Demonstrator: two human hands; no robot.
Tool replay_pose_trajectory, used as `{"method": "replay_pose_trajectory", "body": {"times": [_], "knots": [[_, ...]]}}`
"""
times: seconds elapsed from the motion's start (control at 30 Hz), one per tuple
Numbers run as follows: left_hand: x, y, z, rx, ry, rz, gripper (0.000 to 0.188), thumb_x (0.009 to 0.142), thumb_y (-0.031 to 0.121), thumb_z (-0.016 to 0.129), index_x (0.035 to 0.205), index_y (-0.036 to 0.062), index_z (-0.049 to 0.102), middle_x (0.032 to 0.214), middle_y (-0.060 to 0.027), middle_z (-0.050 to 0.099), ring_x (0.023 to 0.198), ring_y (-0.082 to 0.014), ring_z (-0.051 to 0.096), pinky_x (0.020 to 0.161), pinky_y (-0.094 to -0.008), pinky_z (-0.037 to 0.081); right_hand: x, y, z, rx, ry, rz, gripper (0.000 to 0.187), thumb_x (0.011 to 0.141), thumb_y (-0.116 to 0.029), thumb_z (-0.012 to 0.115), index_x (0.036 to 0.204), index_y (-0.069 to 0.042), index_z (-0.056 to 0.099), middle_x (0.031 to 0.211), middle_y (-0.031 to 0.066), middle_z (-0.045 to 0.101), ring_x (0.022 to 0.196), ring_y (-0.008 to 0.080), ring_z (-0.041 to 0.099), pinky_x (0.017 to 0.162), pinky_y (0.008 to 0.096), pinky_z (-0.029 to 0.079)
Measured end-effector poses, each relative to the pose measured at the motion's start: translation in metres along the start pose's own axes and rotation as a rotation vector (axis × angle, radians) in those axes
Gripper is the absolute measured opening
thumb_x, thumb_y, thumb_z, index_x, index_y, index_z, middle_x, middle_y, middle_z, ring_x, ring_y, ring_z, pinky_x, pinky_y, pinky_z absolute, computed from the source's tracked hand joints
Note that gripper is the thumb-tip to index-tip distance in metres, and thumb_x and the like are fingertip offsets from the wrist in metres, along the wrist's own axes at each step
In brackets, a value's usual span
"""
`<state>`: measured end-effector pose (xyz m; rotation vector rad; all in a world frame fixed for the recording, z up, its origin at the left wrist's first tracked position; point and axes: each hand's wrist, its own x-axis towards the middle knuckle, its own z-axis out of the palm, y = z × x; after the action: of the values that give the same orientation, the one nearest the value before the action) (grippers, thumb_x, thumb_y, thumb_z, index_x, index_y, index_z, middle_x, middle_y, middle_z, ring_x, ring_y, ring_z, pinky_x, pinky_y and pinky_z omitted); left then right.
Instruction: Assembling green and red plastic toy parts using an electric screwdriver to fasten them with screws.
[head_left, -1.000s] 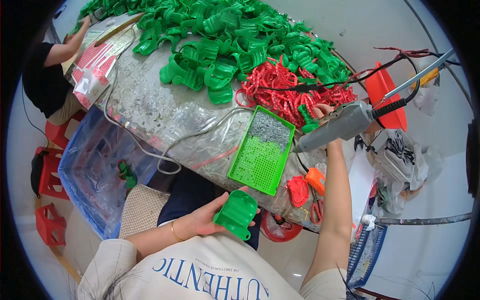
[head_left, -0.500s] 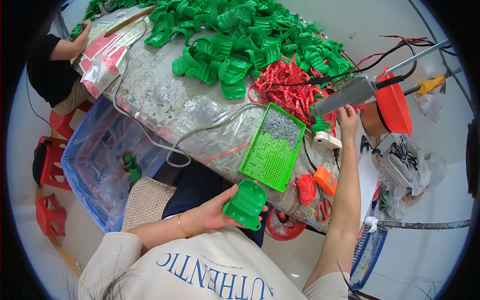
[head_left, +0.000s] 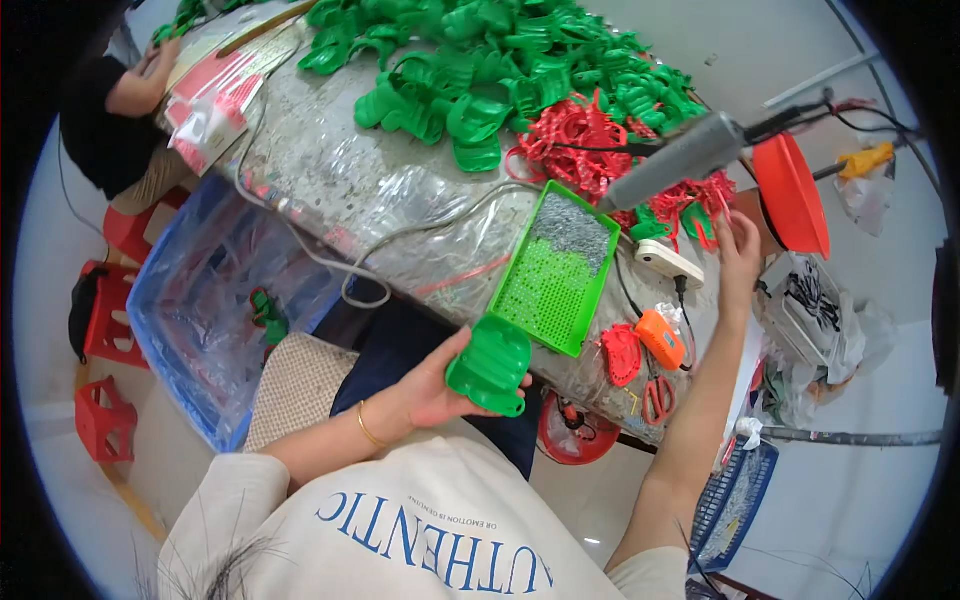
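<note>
A green moulded plastic piece [head_left: 490, 362], curved and hollow with a small holed tab, rests in my left hand [head_left: 436, 388], the fingers closed round its edge. At the right end of the table my right hand [head_left: 738, 248] pinches a thin red strap [head_left: 724, 205] beside a tangled heap of dotted red straps [head_left: 575, 135]. A grey cylindrical power tool [head_left: 675, 160] hangs on its cable just left of that hand. Below the tool's tip lies a green tray [head_left: 553, 280] of small silver screws, part of its perforated base showing.
Green plastic pieces [head_left: 480, 60] pile up along the table's back. A white power strip [head_left: 668, 262], orange box [head_left: 660, 338], red plastic piece [head_left: 621, 355] and scissors [head_left: 659, 400] lie right. A blue lined bin [head_left: 160, 290] stands left. Another person [head_left: 115, 130] sits far left.
My right hand has moved right, away from the grey tool, to the edge of the strap heap. The tool's tip has swung left and down over the tray. My left hand keeps its green piece.
</note>
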<state>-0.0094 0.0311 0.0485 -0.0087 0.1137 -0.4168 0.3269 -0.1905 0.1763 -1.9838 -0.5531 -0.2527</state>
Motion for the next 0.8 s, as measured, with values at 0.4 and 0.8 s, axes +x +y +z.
{"method": "replay_pose_trajectory", "body": {"times": [0.4, 0.8], "knots": [[0.012, -0.007, 0.017, 0.207, 0.006, -0.037, 0.066, 0.092, 0.058, 0.033, 0.140, 0.0120, 0.033, 0.133, -0.0094, 0.047, 0.124, -0.0248, 0.045, 0.100, -0.0468, 0.039, -0.171, -0.129, 0.087, -0.185, -0.664, -0.185, 0.015, 0.077, -0.005, 0.066, 0.091, -0.008, 0.068, 0.081, 0.0059, 0.059, 0.071, 0.0189, 0.059, 0.062, 0.0277, 0.046], [0.009, 0.001, 0.012, 0.311, 0.107, 0.184, 0.064, 0.087, 0.040, 0.056, 0.140, 0.0138, 0.031, 0.131, -0.0072, 0.048, 0.115, -0.0209, 0.052, 0.095, -0.0435, 0.044, -0.223, -0.106, 0.087, -0.027, -0.379, 0.284, 0.023, 0.081, -0.011, 0.067, 0.101, -0.002, 0.062, 0.076, 0.0023, 0.058, 0.065, 0.0085, 0.051, 0.058, 0.0237, 0.043]]}}
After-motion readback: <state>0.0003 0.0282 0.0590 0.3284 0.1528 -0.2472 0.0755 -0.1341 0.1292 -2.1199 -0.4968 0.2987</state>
